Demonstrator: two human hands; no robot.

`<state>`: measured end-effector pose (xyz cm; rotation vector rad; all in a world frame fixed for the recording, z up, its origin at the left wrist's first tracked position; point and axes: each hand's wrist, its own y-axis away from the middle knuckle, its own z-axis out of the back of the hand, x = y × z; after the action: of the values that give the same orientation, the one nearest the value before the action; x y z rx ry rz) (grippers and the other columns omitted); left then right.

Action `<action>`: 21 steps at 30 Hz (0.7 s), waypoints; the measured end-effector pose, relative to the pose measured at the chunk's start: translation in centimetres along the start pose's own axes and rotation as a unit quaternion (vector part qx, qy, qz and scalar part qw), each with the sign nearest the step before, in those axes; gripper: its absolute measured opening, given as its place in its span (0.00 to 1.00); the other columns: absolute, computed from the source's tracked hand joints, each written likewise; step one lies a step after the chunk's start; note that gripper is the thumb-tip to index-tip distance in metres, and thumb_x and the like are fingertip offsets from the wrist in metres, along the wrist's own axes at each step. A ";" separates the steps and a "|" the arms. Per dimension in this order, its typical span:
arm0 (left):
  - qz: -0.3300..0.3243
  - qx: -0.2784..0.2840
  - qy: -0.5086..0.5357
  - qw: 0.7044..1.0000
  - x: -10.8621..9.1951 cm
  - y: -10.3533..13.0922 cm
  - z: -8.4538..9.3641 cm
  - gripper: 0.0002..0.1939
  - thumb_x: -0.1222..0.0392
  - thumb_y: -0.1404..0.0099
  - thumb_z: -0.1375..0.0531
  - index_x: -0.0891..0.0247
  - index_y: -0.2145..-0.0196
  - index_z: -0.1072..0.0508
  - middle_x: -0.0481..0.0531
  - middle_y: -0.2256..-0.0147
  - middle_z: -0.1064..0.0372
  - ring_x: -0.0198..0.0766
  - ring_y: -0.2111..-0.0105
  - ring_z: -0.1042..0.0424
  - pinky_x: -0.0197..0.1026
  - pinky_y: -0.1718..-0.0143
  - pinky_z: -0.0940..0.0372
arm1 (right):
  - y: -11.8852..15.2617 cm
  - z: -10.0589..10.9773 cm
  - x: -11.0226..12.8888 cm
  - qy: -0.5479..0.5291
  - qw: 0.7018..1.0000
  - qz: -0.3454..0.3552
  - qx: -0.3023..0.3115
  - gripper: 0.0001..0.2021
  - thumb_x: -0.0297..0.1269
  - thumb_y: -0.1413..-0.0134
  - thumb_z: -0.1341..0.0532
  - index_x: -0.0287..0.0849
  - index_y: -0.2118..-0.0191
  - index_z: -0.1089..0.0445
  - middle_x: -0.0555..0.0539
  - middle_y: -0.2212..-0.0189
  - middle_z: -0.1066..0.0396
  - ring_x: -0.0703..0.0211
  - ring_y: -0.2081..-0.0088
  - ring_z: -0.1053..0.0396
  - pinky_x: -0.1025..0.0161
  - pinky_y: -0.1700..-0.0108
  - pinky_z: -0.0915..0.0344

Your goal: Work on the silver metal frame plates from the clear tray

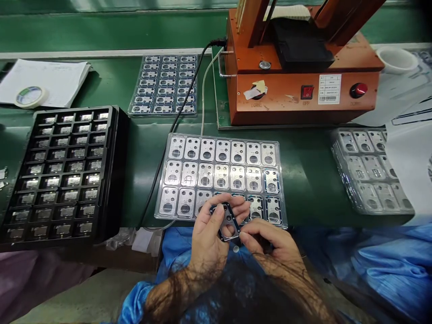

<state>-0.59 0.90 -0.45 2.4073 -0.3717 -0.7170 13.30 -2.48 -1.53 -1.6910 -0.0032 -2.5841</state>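
Head view only. Left hand (pixel 209 234) and right hand (pixel 266 240) were together at the near edge of the desk (pixel 303 175), both pinched on one small dark frame part (pixel 227 221) with a round hole and a larger rounded opening. Left hand's fingers wrapped its upper and left edge; right hand's fingertips were on its lower right corner. Part was held tilted, just above the bottom row of the clear tray (pixel 221 177), not seated in a pocket.

Clear tray lay directly ahead, three rows of shiny pieces; a few pockets at the right end showed dark frames. Which pocket this part belonged to, could not tell, hands covered the middle of the bottom row.

Around it: black tray (pixel 111 180) of small metal pieces to the left, another clear tray (pixel 164 83) further back, a stack of trays (pixel 369 168) to the right, orange machine (pixel 297 96) behind with a black cable (pixel 175 121) running down past the tray. Tape roll (pixel 30 96) sat on a paper pad (pixel 50 81) far left.

My read on handling: grip by the edges only, keep fingertips off the openings, hold it square to the pocket before lowering, and don't drag it across neighbouring pieces. Thin frame likely bends easily, so light pinch.
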 end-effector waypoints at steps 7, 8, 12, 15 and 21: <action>0.016 -0.024 -0.006 1.000 -0.1 0.0 -0.3 0.23 0.53 0.59 0.14 0.61 0.66 0.13 0.53 0.66 0.12 0.41 0.64 0.12 0.37 0.58 0.18 | 0.1 -0.1 0.1 -0.019 0.999 -0.029 0.004 0.14 0.39 0.35 0.36 0.47 0.74 0.26 0.54 0.78 0.27 0.64 0.78 0.30 0.68 0.75 0.34; 0.018 -0.028 -0.006 0.999 -0.1 0.0 -0.3 0.23 0.53 0.59 0.13 0.61 0.67 0.13 0.53 0.66 0.13 0.41 0.64 0.13 0.37 0.58 0.18 | 0.0 -0.1 0.2 -0.024 0.999 -0.036 0.007 0.14 0.39 0.35 0.36 0.46 0.74 0.26 0.53 0.79 0.28 0.64 0.78 0.31 0.68 0.75 0.35; 0.030 -0.025 0.000 0.999 0.0 0.0 -0.2 0.23 0.53 0.60 0.13 0.61 0.67 0.14 0.54 0.66 0.13 0.40 0.64 0.13 0.36 0.58 0.18 | 0.1 0.0 0.2 -0.048 0.997 -0.063 0.019 0.14 0.41 0.36 0.36 0.46 0.74 0.27 0.55 0.79 0.30 0.65 0.78 0.34 0.69 0.74 0.36; 0.027 -0.015 -0.003 1.000 0.1 0.0 0.1 0.22 0.54 0.57 0.14 0.61 0.66 0.14 0.54 0.66 0.12 0.42 0.63 0.12 0.37 0.57 0.18 | 0.1 0.1 0.1 -0.054 0.997 -0.061 0.015 0.15 0.42 0.35 0.36 0.46 0.74 0.27 0.55 0.79 0.29 0.66 0.78 0.33 0.70 0.74 0.36; 0.029 0.023 -0.010 0.999 0.1 0.3 0.2 0.18 0.53 0.50 0.16 0.61 0.65 0.13 0.54 0.64 0.12 0.47 0.61 0.11 0.38 0.61 0.17 | -0.1 0.1 -0.2 -0.058 0.997 -0.043 0.001 0.16 0.42 0.33 0.36 0.46 0.74 0.23 0.52 0.76 0.23 0.64 0.75 0.27 0.69 0.72 0.32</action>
<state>-0.64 0.48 -0.48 2.4234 -0.4679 -0.7136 13.47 -2.37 -1.62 -1.8786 -0.0837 -2.5381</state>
